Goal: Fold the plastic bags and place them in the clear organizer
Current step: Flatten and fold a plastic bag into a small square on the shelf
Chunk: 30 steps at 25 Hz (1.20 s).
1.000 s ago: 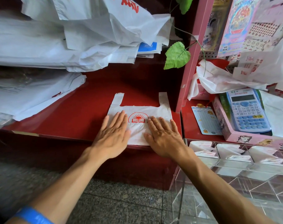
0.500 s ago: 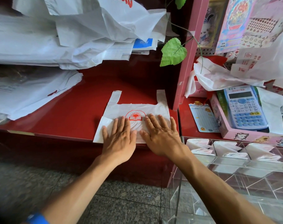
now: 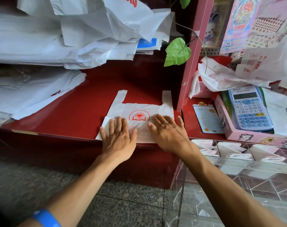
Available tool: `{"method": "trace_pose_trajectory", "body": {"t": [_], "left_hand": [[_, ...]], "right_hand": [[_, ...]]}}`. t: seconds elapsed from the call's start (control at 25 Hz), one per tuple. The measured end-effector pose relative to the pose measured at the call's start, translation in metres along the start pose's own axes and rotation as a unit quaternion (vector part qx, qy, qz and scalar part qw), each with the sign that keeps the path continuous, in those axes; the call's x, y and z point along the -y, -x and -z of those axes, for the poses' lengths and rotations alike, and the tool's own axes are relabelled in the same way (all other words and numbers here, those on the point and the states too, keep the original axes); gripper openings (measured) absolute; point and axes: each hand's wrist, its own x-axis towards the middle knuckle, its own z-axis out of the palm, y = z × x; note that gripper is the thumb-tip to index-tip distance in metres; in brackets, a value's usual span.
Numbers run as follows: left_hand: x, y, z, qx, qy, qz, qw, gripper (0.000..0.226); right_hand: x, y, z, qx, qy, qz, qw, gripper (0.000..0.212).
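Note:
A white plastic bag (image 3: 140,108) with a red sun-and-book logo lies flat near the front edge of the red shelf (image 3: 77,112), handles pointing away from me. Its lower part is folded up. My left hand (image 3: 118,136) presses flat on the bag's lower left. Beside it, my right hand (image 3: 168,132) presses flat on the lower right. All fingers are straight. The clear organizer (image 3: 237,174) stands at the lower right, with folded white bags in its back compartments.
Heaps of loose white bags (image 3: 74,35) fill the shelf's back left. A pink upright (image 3: 191,59) divides the shelf from a pink tray (image 3: 247,136) holding a blue calculator (image 3: 249,108). More white bags (image 3: 224,77) and a green leaf (image 3: 178,52) hang nearby. Grey stone floor lies below.
Both hands have slid toward me and apart across the bag, flattening its folded lower part. The bag's lower left corner now shows beside my left hand.

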Motion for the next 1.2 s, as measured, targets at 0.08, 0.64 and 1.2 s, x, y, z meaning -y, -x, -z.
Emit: {"method": "trace_pose_trajectory", "body": {"t": [0.08,0.64,1.2], "left_hand": [[0.003,-0.004,0.002,0.003,0.003,-0.003,1.000,0.071],[0.004,-0.004,0.001,0.007,-0.012,0.008,1.000,0.080],[0.030,-0.006,0.014,0.037,0.002,-0.012,0.999,0.081]], "right_hand": [[-0.006,0.001,-0.001,0.002,0.009,-0.009,1.000,0.063],[0.029,0.008,-0.012,-0.085,0.059,0.027,0.994,0.092],[0.008,0.029,-0.015,-0.008,0.082,-0.018,0.996,0.105]]}}
